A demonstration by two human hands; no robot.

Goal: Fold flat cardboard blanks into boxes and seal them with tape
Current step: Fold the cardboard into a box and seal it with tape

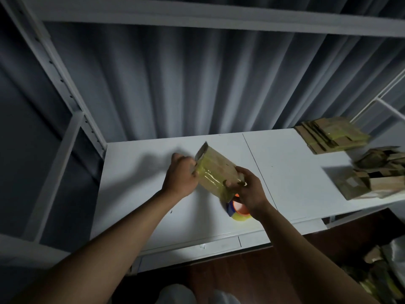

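Here, a person holds a taped cardboard box tilted above a white table: the left hand curls round its upper end, the right hand pinches its lower corner. The long axis runs diagonally between both grips, with a tape roll just below the right hand, the nearer one.

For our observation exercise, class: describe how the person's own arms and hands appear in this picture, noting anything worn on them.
Both forearms are bare from the bottom edge of the picture up to the wrists; no sleeves show. The left hand and the right hand wear no gloves. No watch, bracelet or ring can be made out, though the light is dim and the picture is soft. No markings show on either arm.
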